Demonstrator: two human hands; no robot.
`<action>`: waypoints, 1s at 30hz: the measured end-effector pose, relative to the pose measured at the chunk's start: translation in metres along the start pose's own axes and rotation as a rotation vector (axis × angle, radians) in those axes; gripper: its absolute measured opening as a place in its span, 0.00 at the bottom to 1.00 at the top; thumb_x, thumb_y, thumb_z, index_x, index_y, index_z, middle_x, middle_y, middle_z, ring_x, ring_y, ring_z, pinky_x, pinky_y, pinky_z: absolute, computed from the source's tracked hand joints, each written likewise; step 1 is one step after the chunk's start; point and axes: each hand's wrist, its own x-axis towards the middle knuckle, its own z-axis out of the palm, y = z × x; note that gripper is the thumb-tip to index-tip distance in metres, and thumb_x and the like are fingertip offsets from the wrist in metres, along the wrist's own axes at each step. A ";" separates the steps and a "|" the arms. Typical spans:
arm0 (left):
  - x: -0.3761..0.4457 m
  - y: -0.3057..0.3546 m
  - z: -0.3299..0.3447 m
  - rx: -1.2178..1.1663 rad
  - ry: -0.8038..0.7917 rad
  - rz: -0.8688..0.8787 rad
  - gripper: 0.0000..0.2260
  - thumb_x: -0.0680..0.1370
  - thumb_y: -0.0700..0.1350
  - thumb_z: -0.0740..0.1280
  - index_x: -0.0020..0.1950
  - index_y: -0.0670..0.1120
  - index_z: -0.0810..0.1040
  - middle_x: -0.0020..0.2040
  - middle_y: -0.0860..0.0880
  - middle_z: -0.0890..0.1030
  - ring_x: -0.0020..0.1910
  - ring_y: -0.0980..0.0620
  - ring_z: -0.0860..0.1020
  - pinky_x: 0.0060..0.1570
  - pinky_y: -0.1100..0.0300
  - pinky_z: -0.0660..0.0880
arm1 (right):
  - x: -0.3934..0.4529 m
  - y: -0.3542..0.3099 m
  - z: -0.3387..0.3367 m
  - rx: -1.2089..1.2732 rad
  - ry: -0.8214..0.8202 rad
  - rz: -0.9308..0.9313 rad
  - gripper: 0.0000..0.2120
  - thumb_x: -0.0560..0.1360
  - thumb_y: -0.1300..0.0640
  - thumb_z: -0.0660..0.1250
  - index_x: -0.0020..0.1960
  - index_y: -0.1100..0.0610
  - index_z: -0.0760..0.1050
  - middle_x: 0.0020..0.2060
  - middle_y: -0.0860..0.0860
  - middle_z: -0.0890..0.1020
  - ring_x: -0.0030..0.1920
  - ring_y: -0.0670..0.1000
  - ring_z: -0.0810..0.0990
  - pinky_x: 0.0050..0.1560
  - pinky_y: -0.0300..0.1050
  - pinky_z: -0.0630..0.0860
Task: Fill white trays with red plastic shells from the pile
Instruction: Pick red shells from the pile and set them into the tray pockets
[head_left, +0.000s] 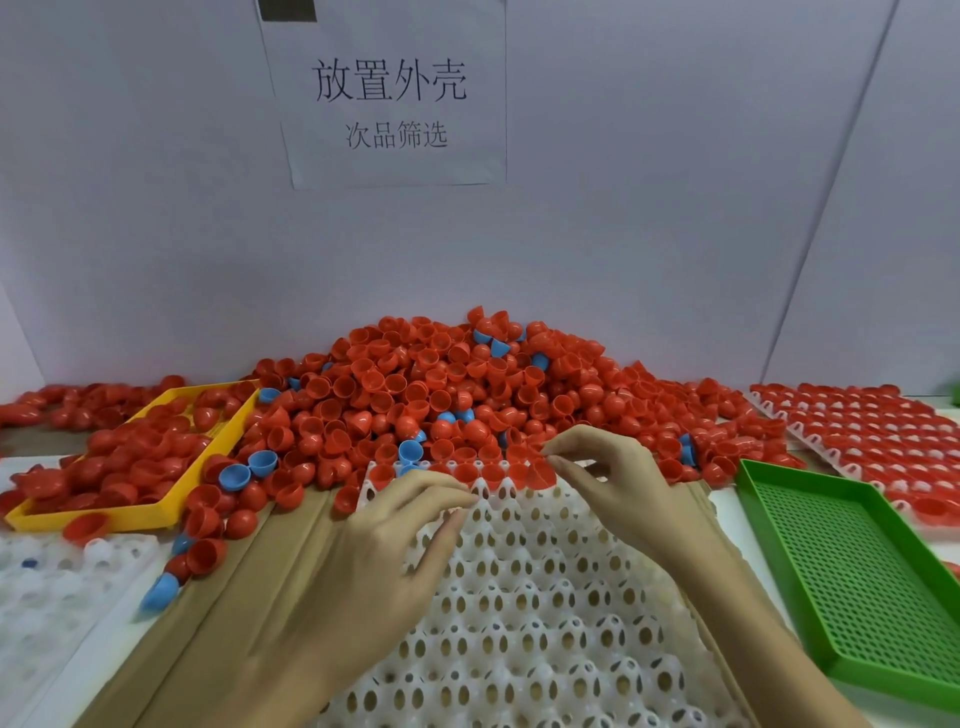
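A big pile of red plastic shells lies against the back wall, with a few blue shells mixed in. In front of it lies a white tray with egg-shaped holes; several red shells sit in its far row. My right hand pinches a red shell between thumb and forefinger at the right end of that row. Over the tray's left part, my left hand has relaxed fingers whose tips reach the second row, and it holds nothing that I can see.
A yellow tray heaped with red shells stands at the left. At the right is a green perforated tray, with a filled white tray behind it. Another white tray lies at the lower left. Blue shells lie near brown cardboard.
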 end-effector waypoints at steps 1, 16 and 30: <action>0.003 0.003 0.003 -0.018 -0.002 -0.015 0.08 0.83 0.47 0.67 0.59 0.52 0.84 0.55 0.62 0.81 0.55 0.62 0.81 0.58 0.71 0.73 | 0.000 0.001 0.000 0.015 -0.008 -0.005 0.04 0.79 0.58 0.72 0.50 0.49 0.84 0.45 0.40 0.85 0.50 0.41 0.84 0.52 0.41 0.82; 0.080 -0.009 0.040 -0.529 -0.355 -0.594 0.11 0.77 0.34 0.72 0.56 0.47 0.84 0.43 0.45 0.88 0.41 0.47 0.87 0.44 0.62 0.82 | 0.001 0.002 0.009 0.115 0.013 -0.101 0.08 0.77 0.56 0.75 0.54 0.47 0.82 0.50 0.41 0.84 0.52 0.47 0.83 0.49 0.43 0.82; 0.126 -0.015 0.110 0.311 -0.448 -0.220 0.06 0.77 0.33 0.65 0.42 0.37 0.81 0.45 0.44 0.79 0.50 0.45 0.79 0.47 0.56 0.76 | 0.005 0.056 -0.016 0.088 0.526 0.437 0.13 0.81 0.62 0.63 0.50 0.45 0.80 0.47 0.43 0.85 0.30 0.42 0.80 0.34 0.42 0.80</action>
